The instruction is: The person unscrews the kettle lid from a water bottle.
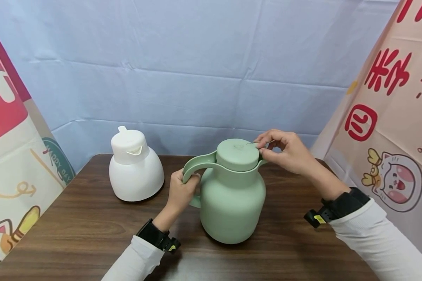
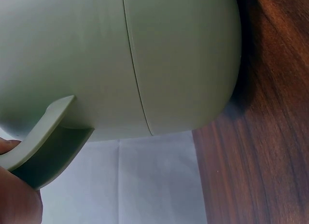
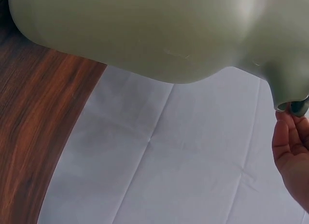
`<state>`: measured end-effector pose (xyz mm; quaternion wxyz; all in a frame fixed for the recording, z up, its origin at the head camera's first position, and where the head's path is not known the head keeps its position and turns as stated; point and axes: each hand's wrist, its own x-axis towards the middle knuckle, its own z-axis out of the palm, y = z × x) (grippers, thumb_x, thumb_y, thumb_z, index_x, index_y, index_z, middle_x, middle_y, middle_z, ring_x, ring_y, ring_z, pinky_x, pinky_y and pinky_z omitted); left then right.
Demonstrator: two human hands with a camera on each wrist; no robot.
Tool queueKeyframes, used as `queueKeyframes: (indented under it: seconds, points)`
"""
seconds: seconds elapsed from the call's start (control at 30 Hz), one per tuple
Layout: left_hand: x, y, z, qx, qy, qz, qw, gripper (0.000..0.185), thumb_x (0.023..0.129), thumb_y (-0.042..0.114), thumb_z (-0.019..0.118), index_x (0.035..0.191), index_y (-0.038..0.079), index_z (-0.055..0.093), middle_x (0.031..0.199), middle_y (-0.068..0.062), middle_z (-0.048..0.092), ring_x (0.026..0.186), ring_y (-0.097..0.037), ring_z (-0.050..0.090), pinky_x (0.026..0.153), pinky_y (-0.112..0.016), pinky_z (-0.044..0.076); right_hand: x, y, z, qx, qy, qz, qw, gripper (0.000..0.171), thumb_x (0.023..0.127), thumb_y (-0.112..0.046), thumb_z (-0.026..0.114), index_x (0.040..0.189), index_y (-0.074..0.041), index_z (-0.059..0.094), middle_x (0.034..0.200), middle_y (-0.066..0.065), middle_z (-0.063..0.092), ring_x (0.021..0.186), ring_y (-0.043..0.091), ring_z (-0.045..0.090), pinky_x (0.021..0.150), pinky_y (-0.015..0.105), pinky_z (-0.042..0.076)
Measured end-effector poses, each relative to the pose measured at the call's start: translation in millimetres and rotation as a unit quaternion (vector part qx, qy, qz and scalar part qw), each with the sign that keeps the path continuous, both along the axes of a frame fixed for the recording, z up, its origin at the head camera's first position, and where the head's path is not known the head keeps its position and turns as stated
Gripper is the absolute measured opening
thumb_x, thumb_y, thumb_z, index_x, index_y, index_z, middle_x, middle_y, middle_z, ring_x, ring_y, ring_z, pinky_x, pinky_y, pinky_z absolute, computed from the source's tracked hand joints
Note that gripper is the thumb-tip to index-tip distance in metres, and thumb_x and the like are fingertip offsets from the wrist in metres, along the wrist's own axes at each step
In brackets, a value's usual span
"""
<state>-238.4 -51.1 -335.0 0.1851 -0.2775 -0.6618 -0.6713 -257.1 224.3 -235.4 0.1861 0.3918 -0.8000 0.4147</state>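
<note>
Wooden table (image 1: 91, 234), white jug (image 1: 136, 169) in head view only

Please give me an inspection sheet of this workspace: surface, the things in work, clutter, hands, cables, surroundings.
Surface: dark wooden table.
Things in work: green jug upright, green lid on top.
Clutter: white jug behind, to the left, apart from the green one.
Hands: left hand grips the handle; right hand pinches the lid's edge.
Cables: nothing seen.
Surroundings: blue backdrop, printed banners at both sides.
</note>
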Motion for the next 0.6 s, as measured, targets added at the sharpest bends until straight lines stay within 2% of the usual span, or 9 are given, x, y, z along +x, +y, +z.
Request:
queueKeyframes:
  seconds: [0.2, 0.4, 0.6]
  points:
    - [-0.3, 0.0, 0.1, 0.001, 0.005, -0.001, 1.0, 0.04, 0.085, -0.009, 0.045, 0.055, 0.01, 0.026, 0.043, 0.004, 0.024, 0.037, -0.01, 0.018, 0.041, -0.024, 0.019, 0.8, -0.1, 0.0, 0.005, -0.001, -0.001, 1.0, 0.017, 0.08, 0.012, 0.06, 0.086, -0.003, 0.065, 0.099, 0.01, 0.062, 0.093, 0.012, 0.056, 0.068, 0.021, 0.044]
    - [-1.1, 0.5, 0.8, 0.0, 0.015, -0.005, 0.9999, 0.041, 0.085, -0.011, 0.044, 0.054, 0.009, 0.027, 0.043, 0.003, 0.025, 0.037, -0.011, 0.019, 0.041, -0.024, 0.022, 4.4, 2.0, 5.3, 0.043, 0.01, -0.014, 0.999, 0.018, 0.08, 0.009, 0.064, 0.088, -0.007, 0.066, 0.1, 0.006, 0.063, 0.093, 0.01, 0.056, 0.068, 0.022, 0.045]
    - [-0.1, -0.1, 0.2, 0.002, 0.003, -0.005, 1.0, 0.041, 0.085, -0.009, 0.044, 0.055, 0.011, 0.026, 0.043, 0.003, 0.024, 0.037, -0.01, 0.018, 0.041, -0.024, 0.02, 6.9, 3.1, 8.8, 0.076, 0.021, -0.023, 0.997, 0.019, 0.079, 0.006, 0.067, 0.091, -0.009, 0.066, 0.102, 0.005, 0.063, 0.093, 0.012, 0.057, 0.068, 0.023, 0.046]
